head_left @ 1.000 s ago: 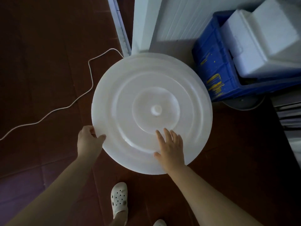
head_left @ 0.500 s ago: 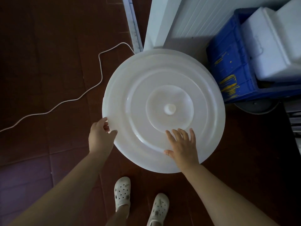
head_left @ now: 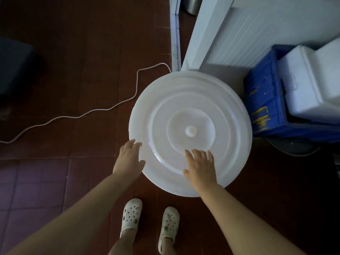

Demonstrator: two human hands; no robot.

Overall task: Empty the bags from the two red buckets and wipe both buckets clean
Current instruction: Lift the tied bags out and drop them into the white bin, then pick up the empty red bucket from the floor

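Dark red-brown floor tiles fill the room below. Left hand rests with loose fingers on the near-left edge of a large round translucent white plastic lid; right hand lies flat, fingers spread, on the lid's near part. White perforated clogs stand just below. A white cord trails left; a blue plastic crate holding white foam boxes sits right. No red buckets are visible.
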